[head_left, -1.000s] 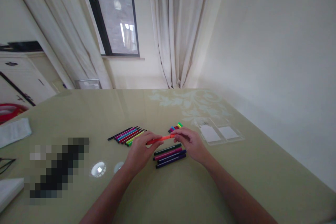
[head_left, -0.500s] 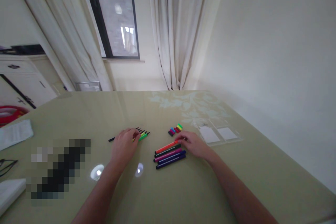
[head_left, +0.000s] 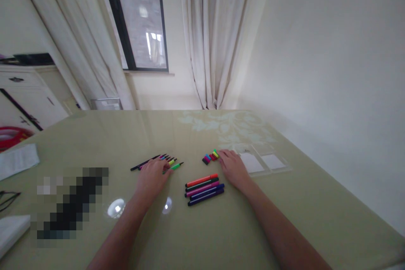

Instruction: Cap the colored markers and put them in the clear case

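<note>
Several uncapped felt-tip markers [head_left: 148,162] lie side by side at the left. Over them rests my left hand [head_left: 152,175], its fingers closed on a green marker [head_left: 175,167] whose dark tip points right. A small group of loose coloured marker caps [head_left: 209,158] lies further right. My right hand [head_left: 233,168] is at their right end, fingertips closed at a green cap [head_left: 215,151]; the thumb's contact is hard to make out. Between my forearms is a row of capped markers: orange [head_left: 201,180], dark green, magenta and dark blue or purple.
A clear plastic case [head_left: 268,161] with white inserts lies open at the right. At the left are a folded paper [head_left: 19,161], a black cable [head_left: 9,200], a white box [head_left: 12,234] and a blurred-out dark object [head_left: 72,202]. A wall borders the table's right side.
My right hand has let go of the orange marker, which now lies in the row, and has moved up to the caps. My left hand has shifted the green marker slightly right, apart from the others.
</note>
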### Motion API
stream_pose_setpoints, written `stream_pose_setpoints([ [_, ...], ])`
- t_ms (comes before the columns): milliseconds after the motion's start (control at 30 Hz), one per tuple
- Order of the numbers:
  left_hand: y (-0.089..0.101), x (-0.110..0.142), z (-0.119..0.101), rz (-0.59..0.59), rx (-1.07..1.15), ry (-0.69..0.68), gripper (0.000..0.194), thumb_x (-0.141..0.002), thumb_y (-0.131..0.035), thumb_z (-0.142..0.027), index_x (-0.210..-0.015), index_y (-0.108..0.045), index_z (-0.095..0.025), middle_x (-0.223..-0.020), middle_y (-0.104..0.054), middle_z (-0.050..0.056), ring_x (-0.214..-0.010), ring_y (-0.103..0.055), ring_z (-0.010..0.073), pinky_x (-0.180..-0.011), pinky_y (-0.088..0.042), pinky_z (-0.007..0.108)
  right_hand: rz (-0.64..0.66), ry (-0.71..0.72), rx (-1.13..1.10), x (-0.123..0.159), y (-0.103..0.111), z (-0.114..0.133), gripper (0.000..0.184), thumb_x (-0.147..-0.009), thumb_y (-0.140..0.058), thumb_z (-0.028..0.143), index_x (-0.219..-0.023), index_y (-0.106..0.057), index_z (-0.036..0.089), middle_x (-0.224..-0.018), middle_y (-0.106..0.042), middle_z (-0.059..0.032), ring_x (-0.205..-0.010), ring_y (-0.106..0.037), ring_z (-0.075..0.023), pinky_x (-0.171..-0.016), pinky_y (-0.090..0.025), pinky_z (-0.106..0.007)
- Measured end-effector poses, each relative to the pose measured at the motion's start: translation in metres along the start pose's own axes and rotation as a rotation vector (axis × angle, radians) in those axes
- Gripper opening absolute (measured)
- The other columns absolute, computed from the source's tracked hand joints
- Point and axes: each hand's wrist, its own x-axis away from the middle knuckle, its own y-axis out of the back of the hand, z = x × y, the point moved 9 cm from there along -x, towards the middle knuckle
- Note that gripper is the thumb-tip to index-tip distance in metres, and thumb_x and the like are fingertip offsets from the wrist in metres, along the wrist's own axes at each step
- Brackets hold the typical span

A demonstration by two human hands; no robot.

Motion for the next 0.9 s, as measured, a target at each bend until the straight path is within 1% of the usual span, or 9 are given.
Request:
stream_pose_setpoints([
  [167, 0.001, 0.000, -0.013, -0.049, 0.172, -0.085, 0.019, -0.095, -0.054, -0.035, -0.094, -0.068, -0.022, -0.103, -0.074, 0.008, -0.101, -0.068, 0.0275, -0.089, -0.049, 0.038, 0.028, -0.085, 0.166, -0.001, 0.003, -0.005, 0.028, -0.104, -0.048, 0.026, -0.122, -0.068, 0.019, -0.118, -0.073, -0.0113, -0.110, -0.062, -0.0281, -0.094, -0.042, -0.037],
  [267, 0.001, 0.000, -0.020, -0.076, 0.385, -0.102, 0.024, -0.098, -0.049, -0.042, -0.098, -0.064, -0.023, -0.100, -0.076, 0.007, -0.096, -0.071, 0.0259, -0.085, -0.052, 0.037, 0.031, -0.135, 0.203, -0.001, 0.007, -0.011, 0.019, -0.101, -0.054, 0.022, -0.110, -0.069, 0.018, -0.106, -0.075, -0.0120, -0.103, -0.065, -0.0278, -0.089, -0.043, -0.036],
  [367, 0.004, 0.002, -0.028, -0.112, 0.529, -0.118, 0.025, -0.095, -0.055, -0.046, -0.103, -0.065, -0.023, -0.100, -0.077, 0.006, -0.092, -0.072, 0.0249, -0.083, -0.054, 0.037, -0.011, -0.157, 0.147, -0.002, 0.012, -0.014, 0.013, -0.095, -0.059, 0.016, -0.103, -0.069, 0.018, -0.100, -0.074, -0.0137, -0.099, -0.066, -0.0274, -0.087, -0.045, -0.036],
  [433, 0.009, 0.005, -0.034, -0.137, 0.572, -0.137, 0.026, -0.093, -0.060, -0.046, -0.105, -0.067, -0.024, -0.099, -0.077, 0.005, -0.089, -0.071, 0.0240, -0.081, -0.054, 0.036, -0.092, -0.134, -0.020, -0.001, 0.020, -0.012, 0.013, -0.091, -0.061, 0.014, -0.100, -0.069, 0.019, -0.100, -0.074, -0.0128, -0.097, -0.067, -0.0264, -0.086, -0.047, -0.036],
  [500, 0.014, 0.007, -0.041, -0.158, 0.588, -0.176, 0.025, -0.092, -0.063, -0.045, -0.103, -0.071, -0.024, -0.096, -0.077, 0.005, -0.086, -0.070, 0.0229, -0.078, -0.054, 0.035, -0.168, -0.084, -0.311, 0.002, 0.028, -0.005, 0.013, -0.089, -0.064, 0.016, -0.100, -0.069, 0.020, -0.098, -0.074, -0.0093, -0.092, -0.068, -0.0237, -0.083, -0.051, -0.036],
  [567, 0.018, 0.010, -0.048, -0.175, 0.594, -0.224, 0.023, -0.092, -0.064, -0.044, -0.099, -0.072, -0.024, -0.094, -0.076, 0.004, -0.084, -0.069, 0.0219, -0.076, -0.054, 0.034, -0.188, -0.030, -0.629, 0.006, 0.033, 0.004, 0.014, -0.090, -0.066, 0.023, -0.102, -0.070, 0.021, -0.097, -0.075, -0.0062, -0.088, -0.069, -0.0208, -0.081, -0.055, -0.034],
  [633, 0.021, 0.012, -0.052, -0.192, 0.601, -0.251, 0.020, -0.092, -0.065, -0.041, -0.098, -0.073, -0.024, -0.094, -0.075, 0.004, -0.084, -0.069, 0.0209, -0.076, -0.053, 0.032, -0.170, 0.000, -0.852, 0.009, 0.035, 0.014, 0.016, -0.091, -0.067, 0.030, -0.104, -0.071, 0.021, -0.097, -0.076, -0.0060, -0.088, -0.071, -0.0199, -0.082, -0.057, -0.034],
  [733, 0.021, 0.014, -0.053, -0.202, 0.605, -0.272, 0.015, -0.092, -0.067, -0.037, -0.097, -0.072, -0.024, -0.093, -0.074, 0.002, -0.084, -0.068, 0.0196, -0.077, -0.052, 0.031, -0.163, 0.007, -0.988, 0.012, 0.040, 0.023, 0.018, -0.090, -0.071, 0.034, -0.103, -0.074, 0.021, -0.100, -0.076, -0.0074, -0.091, -0.072, -0.0207, -0.086, -0.058, -0.035],
  [900, 0.021, 0.014, -0.054, -0.205, 0.610, -0.298, 0.014, -0.093, -0.068, -0.037, -0.098, -0.071, -0.024, -0.093, -0.073, 0.002, -0.085, -0.067, 0.0192, -0.078, -0.052, 0.031, -0.141, 0.030, -1.071, 0.012, 0.044, 0.028, 0.020, -0.089, -0.073, 0.037, -0.101, -0.077, 0.021, -0.102, -0.077, -0.0078, -0.094, -0.072, -0.0214, -0.088, -0.059, -0.036],
])
